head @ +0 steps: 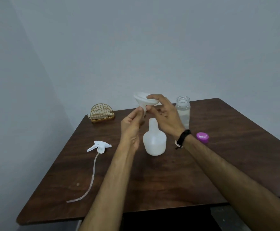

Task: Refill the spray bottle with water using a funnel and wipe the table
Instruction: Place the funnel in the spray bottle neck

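in the head view, both hands are meeting just above centre frame, holding a white funnel (143, 99) in the air over the open neck of the spray bottle (154, 139). the right hand (165, 116) is gripping the funnel's wide rim, thumb on top and fingers curled beneath, while the left hand (131, 124) is pinching the narrow spout between its fingertips. the funnel is tilting, its spout pointing down and not yet in the bottle — the two are near but apart.

the white bottle is standing upright on the dark wooden table (152, 180), uncapped. its trigger sprayer head (99, 146) is lying to the left of centre, the dip tube trailing toward the lower left. right of the hands, a clear jar (183, 112) holding water is standing open, and its purple lid (202, 137) is lying further right. a gold wire holder (102, 115) is sitting at the table's far left edge.
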`<state>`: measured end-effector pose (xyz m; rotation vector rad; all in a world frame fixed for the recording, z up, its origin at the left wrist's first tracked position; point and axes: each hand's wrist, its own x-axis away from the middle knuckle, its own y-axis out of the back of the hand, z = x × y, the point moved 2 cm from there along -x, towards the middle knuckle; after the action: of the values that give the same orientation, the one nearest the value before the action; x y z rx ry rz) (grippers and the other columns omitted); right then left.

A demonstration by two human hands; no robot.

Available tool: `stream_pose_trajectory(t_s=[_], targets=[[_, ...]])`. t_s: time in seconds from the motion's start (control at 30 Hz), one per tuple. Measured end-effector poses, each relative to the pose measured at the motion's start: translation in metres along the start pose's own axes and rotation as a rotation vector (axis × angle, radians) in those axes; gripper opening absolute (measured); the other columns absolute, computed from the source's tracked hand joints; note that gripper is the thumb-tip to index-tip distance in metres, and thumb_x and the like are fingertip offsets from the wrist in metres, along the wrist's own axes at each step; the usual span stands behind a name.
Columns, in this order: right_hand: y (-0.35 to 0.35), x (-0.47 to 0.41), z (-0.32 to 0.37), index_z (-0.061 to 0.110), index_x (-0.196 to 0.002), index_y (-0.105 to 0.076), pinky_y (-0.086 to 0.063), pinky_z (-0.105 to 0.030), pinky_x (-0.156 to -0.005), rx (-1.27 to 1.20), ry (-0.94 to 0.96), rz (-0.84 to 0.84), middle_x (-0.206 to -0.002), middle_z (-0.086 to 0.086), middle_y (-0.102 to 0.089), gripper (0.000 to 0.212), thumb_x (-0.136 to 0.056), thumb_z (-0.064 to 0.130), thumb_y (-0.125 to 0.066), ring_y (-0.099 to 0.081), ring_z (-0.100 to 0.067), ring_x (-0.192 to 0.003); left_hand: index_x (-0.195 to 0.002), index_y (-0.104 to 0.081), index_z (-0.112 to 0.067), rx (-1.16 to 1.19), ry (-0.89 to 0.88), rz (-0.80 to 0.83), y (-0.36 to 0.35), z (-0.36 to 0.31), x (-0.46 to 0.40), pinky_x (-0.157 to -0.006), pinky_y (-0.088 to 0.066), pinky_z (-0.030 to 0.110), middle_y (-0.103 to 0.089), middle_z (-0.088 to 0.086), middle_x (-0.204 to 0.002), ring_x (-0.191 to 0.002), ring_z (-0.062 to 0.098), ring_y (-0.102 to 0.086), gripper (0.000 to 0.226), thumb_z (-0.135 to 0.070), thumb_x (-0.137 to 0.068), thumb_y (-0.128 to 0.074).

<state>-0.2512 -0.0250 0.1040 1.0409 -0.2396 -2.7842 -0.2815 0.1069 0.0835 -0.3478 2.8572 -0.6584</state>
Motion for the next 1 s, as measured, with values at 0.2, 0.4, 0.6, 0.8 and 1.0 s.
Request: stream_pose_trajectory(t_s=[0.2, 0.4, 0.6, 0.8, 1.0], targets=[[0.029, -0.016, -0.009, 0.012, -0.105, -0.063, -0.047, -0.01, -0.08, 0.329, 0.045, 0.046, -0.112, -0.003, -0.056, 0.021, -0.091, 0.026, -0.069, -0.059, -0.014, -0.097, -0.12, -0.074, -0.013, -0.416, -0.089, 0.027, 0.014, 0.01, -0.014, -0.09, -0.054, 0.027, -0.075, -0.001, -0.116, -0.104, 0.002, -0.069, 0.029, -0.018, -0.091, -0.074], [0.042, -0.01, -0.013, 0.011, -0.101, -0.059, -0.039, -0.005, -0.075, 0.53, 0.08, 0.15, -0.11, -0.003, -0.054, 0.021, -0.095, 0.031, -0.063, -0.05, -0.009, -0.097, -0.121, -0.071, -0.015, -0.416, -0.016, 0.013, 0.02, 0.028, -0.014, -0.093, -0.057, 0.035, -0.074, 0.0, -0.114, -0.105, 0.008, -0.069, 0.031, -0.009, -0.091, -0.072], [0.034, -0.012, -0.008, 0.015, -0.103, -0.059, -0.043, -0.011, -0.075, 0.536, 0.094, 0.176, -0.113, -0.001, -0.052, 0.019, -0.094, 0.032, -0.063, -0.053, -0.012, -0.097, -0.123, -0.07, -0.018, -0.448, -0.031, 0.08, 0.015, 0.03, -0.015, -0.093, -0.057, 0.033, -0.073, 0.001, -0.116, -0.106, 0.012, -0.067, 0.039, -0.005, -0.086, -0.075], [0.031, -0.015, -0.007, 0.016, -0.102, -0.06, -0.04, -0.008, -0.072, 0.536, 0.092, 0.184, -0.112, -0.001, -0.053, 0.02, -0.094, 0.033, -0.063, -0.053, -0.011, -0.096, -0.123, -0.07, -0.016, -0.455, -0.031, 0.102, 0.01, 0.035, -0.014, -0.078, -0.052, 0.016, -0.074, -0.006, -0.109, -0.096, 0.002, -0.068, 0.034, -0.009, -0.089, -0.074], [0.03, -0.013, -0.007, 0.014, -0.104, -0.06, -0.039, -0.005, -0.07, 0.551, 0.085, 0.194, -0.111, -0.003, -0.053, 0.02, -0.094, 0.03, -0.063, -0.05, -0.01, -0.096, -0.124, -0.07, -0.011, -0.435, -0.025, 0.078, 0.011, 0.039, -0.013, -0.075, -0.055, 0.015, -0.074, -0.001, -0.112, -0.094, 0.002, -0.07, 0.035, -0.006, -0.089, -0.073]])
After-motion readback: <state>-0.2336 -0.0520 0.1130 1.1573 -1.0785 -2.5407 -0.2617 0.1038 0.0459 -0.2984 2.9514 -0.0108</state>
